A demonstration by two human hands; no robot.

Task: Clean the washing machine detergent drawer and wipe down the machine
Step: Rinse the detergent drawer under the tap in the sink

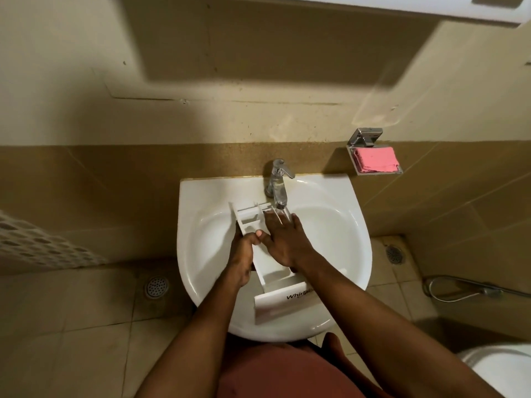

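We have the drawer out over the sink, under the tap. Our left hand grips its side, and our right hand presses straight fingers inside. Washing seems underway; the machine, unseen, is still to wipe.

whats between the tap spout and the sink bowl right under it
In the head view, the far end of the detergent drawer, with the right hand lying flat across it.
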